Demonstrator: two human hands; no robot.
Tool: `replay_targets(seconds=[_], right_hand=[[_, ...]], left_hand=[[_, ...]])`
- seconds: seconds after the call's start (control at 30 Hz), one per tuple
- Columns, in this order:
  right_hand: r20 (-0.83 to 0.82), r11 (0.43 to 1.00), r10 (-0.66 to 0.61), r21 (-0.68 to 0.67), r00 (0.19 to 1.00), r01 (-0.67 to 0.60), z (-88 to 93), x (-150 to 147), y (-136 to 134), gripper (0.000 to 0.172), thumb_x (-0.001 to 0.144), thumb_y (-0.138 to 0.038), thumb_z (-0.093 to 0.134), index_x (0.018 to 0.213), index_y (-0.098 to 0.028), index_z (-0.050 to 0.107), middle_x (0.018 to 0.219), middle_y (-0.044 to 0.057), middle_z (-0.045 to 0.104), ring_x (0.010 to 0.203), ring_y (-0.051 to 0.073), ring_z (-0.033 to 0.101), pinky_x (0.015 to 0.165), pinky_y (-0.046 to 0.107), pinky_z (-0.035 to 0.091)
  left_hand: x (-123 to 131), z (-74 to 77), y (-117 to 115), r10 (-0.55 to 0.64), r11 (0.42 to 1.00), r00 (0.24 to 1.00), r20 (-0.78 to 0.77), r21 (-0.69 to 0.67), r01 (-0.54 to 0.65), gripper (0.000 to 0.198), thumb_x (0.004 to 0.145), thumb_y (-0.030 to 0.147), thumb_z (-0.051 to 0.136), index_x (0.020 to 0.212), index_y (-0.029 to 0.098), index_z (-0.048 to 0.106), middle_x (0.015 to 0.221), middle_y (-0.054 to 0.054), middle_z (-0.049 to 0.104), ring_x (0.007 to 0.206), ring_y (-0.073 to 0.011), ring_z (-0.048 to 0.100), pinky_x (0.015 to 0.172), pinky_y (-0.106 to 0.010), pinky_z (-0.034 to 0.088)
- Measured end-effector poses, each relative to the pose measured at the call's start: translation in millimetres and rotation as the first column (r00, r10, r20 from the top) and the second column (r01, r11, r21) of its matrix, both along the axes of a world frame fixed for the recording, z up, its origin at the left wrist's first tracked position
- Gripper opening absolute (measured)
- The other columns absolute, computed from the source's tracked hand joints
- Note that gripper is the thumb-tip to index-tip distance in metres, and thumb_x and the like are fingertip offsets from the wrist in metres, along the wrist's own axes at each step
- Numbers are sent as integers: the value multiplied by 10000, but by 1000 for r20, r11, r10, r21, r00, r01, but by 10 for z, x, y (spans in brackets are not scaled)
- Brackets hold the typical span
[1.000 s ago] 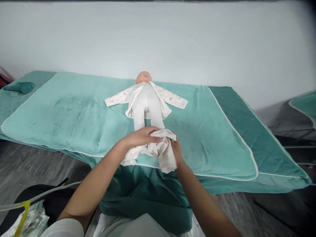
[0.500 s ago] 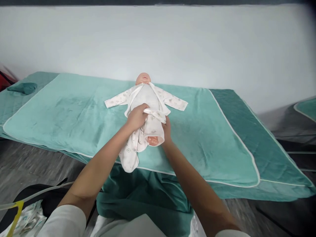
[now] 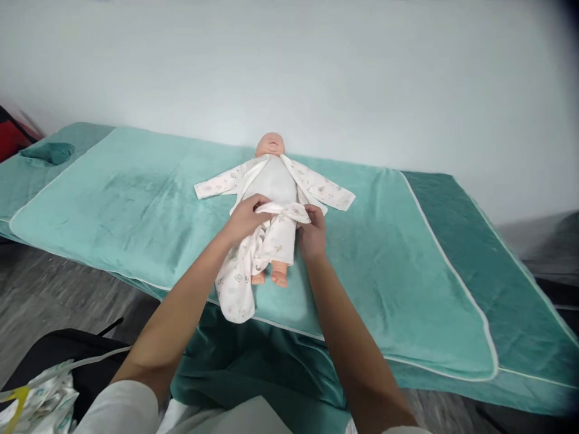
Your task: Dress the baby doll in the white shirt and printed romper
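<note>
A baby doll (image 3: 270,145) lies on its back, wearing a white jacket (image 3: 322,185) with small prints, sleeves spread and front open over a plain white layer. Matching pants (image 3: 279,241) are partly on it: one leg is pulled up with the bare foot sticking out, while the other trouser leg (image 3: 235,289) hangs bunched at the left. My left hand (image 3: 245,220) is closed on the left side of the waistband. At the waistband's right end, my right hand (image 3: 313,234) pinches the cloth. The doll's second foot shows partly behind the bunched fabric.
The doll rests on a light green padded mat (image 3: 384,271) over a darker green bed cover (image 3: 452,223), against a white wall (image 3: 289,72). At lower left, a black chair (image 3: 58,343) holds a crumpled printed package (image 3: 47,398). A red item (image 3: 11,138) stands far left.
The raised trouser leg has moved up, baring the doll's foot and ankle. My right hand has shifted up from beside the leg to the waistband. The view has tilted slightly.
</note>
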State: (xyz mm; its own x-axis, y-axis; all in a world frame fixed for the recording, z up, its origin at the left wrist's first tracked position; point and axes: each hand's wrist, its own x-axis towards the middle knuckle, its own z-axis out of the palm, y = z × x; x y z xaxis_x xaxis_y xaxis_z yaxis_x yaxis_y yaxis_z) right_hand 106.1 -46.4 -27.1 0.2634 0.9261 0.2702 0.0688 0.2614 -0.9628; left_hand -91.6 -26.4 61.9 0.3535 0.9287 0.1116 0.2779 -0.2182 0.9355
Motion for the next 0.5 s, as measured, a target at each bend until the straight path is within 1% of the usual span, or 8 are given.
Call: replay_targets(seconds=[0.07,0.13,0.2,0.27,0.33,0.37,0.43,0.5], right_hand=[[-43,999,-12,39,999,13,64,13,-101,294,739,-319,627,1026,-258,598,966,11,637,907,192,605,826,310,485],[13,998,31,60,999,-31,155,67,-188,235,737,-280,656,970,-248,642,957,17,636,907,196,599,836,318,479],[131,986,150,56,980,-159,279,183,-244,120,776,-298,659,880,-237,663,905,22,631,871,202,586,820,332,471],[243,938,337,-7,910,-345,459,333,-264,114,815,-339,670,822,-225,670,856,28,635,842,210,585,810,348,468],[324,839,543,-158,775,-521,701,436,-251,172,840,-383,710,879,-216,702,903,41,670,883,223,609,831,355,475],[344,794,608,-243,716,-557,835,442,-233,224,853,-403,729,980,-219,720,988,51,693,943,232,623,854,352,479],[363,752,659,-327,659,-573,1083,340,-181,366,876,-465,735,1163,-239,714,1111,59,712,1010,241,627,853,337,488],[368,754,656,-345,659,-559,1234,117,-110,375,865,-515,737,1099,-222,730,1025,48,726,924,228,633,772,317,480]], left_hand=[[-117,14,-83,-71,983,987,145,-156,93,278,764,352,803,895,177,631,858,22,604,819,-150,568,742,-261,404],[-220,3,-175,-103,949,954,281,-260,179,349,739,389,846,862,173,601,804,39,555,741,-118,524,678,-241,369],[-283,-23,-273,-104,920,916,387,-312,236,381,727,394,871,863,173,592,789,45,544,704,-100,508,647,-228,352],[-296,-45,-359,-83,900,890,448,-349,259,399,710,399,892,866,169,605,784,42,556,691,-95,516,636,-222,357],[-257,-42,-407,-24,903,867,497,-362,232,408,695,409,905,869,168,626,787,37,577,694,-96,535,646,-221,384],[-221,-29,-410,19,911,852,523,-360,200,408,693,415,906,872,170,633,793,35,589,700,-98,546,658,-223,402],[-129,16,-377,94,929,816,571,-344,134,406,694,424,904,876,177,638,809,33,610,716,-102,566,689,-231,437],[-37,72,-312,131,941,801,584,-328,85,409,687,426,908,856,176,632,807,29,622,723,-105,573,698,-235,447]])
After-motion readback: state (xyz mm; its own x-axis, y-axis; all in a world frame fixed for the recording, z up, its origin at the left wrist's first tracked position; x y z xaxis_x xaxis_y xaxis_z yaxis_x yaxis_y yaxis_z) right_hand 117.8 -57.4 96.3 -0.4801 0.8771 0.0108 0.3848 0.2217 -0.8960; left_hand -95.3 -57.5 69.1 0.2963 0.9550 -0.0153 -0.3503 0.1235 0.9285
